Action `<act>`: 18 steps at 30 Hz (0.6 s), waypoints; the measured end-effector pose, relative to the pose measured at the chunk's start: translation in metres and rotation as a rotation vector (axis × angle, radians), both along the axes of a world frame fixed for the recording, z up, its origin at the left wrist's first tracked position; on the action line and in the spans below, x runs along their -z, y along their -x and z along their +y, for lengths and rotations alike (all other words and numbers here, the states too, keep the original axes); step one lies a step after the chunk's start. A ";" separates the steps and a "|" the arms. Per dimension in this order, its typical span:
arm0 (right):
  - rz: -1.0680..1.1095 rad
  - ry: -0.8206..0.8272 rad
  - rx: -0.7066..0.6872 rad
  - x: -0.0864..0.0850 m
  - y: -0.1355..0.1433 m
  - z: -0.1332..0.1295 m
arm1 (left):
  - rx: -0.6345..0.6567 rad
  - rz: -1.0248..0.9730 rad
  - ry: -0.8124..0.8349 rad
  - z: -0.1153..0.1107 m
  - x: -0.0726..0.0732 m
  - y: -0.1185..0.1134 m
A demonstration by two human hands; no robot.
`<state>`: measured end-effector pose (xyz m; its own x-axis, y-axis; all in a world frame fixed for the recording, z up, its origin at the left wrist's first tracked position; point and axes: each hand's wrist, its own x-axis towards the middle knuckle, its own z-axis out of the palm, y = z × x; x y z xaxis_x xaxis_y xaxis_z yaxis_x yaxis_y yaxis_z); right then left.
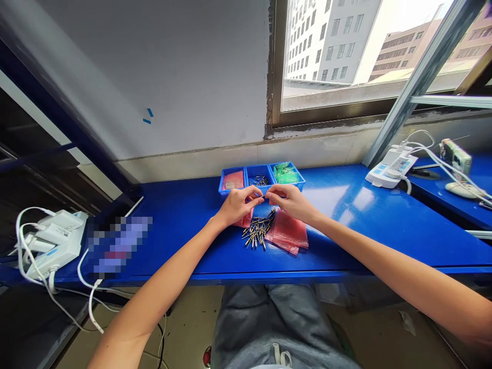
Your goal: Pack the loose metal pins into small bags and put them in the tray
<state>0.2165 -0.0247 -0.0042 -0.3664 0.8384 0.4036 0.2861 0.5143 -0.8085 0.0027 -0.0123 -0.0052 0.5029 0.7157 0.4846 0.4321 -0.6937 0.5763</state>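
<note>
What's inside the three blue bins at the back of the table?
Left bin: pinkish-red packaging. Middle bin: thin, dark metal-tipped parts. Right bin: green packaging. Anything beneath those top layers is covered and can't be seen.

Bright daylight from the window [326,56] glares off the tabletop [184,215]; edges stretch.

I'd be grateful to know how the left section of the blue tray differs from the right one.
The left section holds a red bag, whereas the right section holds green material. The red bag lies fairly flat, while the green material looks crumpled. Both are blue and flank the middle section.
</note>
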 end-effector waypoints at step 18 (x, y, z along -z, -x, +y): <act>-0.250 -0.284 0.050 0.009 -0.001 0.003 | -0.064 0.055 -0.201 -0.002 0.001 -0.001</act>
<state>0.2170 -0.0221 -0.0128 -0.4441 0.7251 0.5264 0.4867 0.6885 -0.5377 0.0035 -0.0146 -0.0064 0.4894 0.6387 0.5938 0.5054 -0.7626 0.4037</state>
